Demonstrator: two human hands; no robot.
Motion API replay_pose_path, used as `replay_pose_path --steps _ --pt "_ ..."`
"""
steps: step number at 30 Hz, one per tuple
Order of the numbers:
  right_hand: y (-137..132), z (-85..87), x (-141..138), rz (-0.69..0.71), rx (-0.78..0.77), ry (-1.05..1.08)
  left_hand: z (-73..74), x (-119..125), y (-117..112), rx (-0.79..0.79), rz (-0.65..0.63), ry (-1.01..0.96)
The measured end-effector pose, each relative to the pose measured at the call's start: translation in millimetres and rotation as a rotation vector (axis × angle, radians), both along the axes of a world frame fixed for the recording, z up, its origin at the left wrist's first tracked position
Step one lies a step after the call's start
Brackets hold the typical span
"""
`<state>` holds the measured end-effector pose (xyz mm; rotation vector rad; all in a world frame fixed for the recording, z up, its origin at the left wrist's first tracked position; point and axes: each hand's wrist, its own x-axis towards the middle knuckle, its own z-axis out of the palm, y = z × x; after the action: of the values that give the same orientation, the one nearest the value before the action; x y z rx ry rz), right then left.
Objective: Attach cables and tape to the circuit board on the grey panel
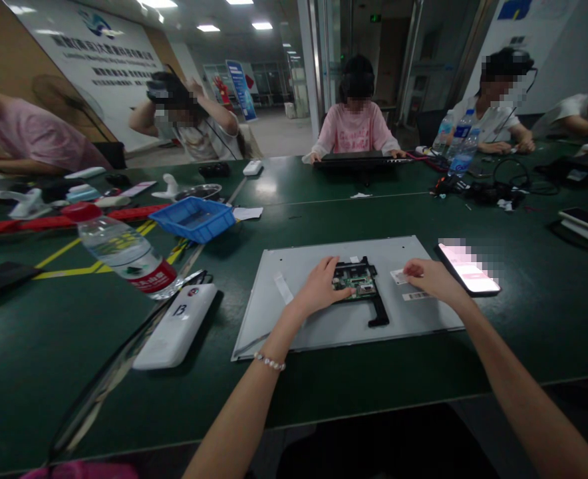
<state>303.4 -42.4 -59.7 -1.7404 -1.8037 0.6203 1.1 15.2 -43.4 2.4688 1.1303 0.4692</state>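
Observation:
A flat light-grey panel (318,332) lies on the table in front of me. On it rests a green circuit board (358,285) in a black plastic frame (380,309) with an arm pointing toward me. My left hand (318,289) grips the board's left side, thumb along the near edge and fingers at the far edge. Over the panel's right part, my right hand (434,279) has its fingers curled together beside a white label (398,277). Whatever those fingers pinch, if anything, is too small to tell. A barcode strip (416,297) lies just below that hand.
A lit phone (468,267) lies right of the panel. To the left are a white power bank (177,326), a tilted water bottle (124,249), cables and a blue tray (194,219). Several people sit around the table; one across handles a dark flat device (361,159).

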Motion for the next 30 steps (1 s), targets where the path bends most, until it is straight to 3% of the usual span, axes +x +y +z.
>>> replay_pose_path --steps 7,10,16,21,30 --pt "-2.1 10.4 -13.4 -0.025 -0.016 0.183 13.8 7.2 -11.7 0.175 -0.043 0.075" --pt "0.2 7.5 -17.2 0.011 -0.067 0.295 19.8 16.2 -21.0 0.259 -0.059 0.109" --pt "4.2 -1.2 -27.9 0.067 -0.056 0.379 28.7 34.1 -38.7 0.312 -0.217 0.134" --pt "2.2 -1.0 -40.2 0.139 -0.025 0.356 27.0 38.2 -43.1 0.356 -0.252 0.151" --pt "-2.3 -2.9 -52.4 0.133 0.055 0.300 19.7 39.5 -42.3 0.415 -0.305 0.193"
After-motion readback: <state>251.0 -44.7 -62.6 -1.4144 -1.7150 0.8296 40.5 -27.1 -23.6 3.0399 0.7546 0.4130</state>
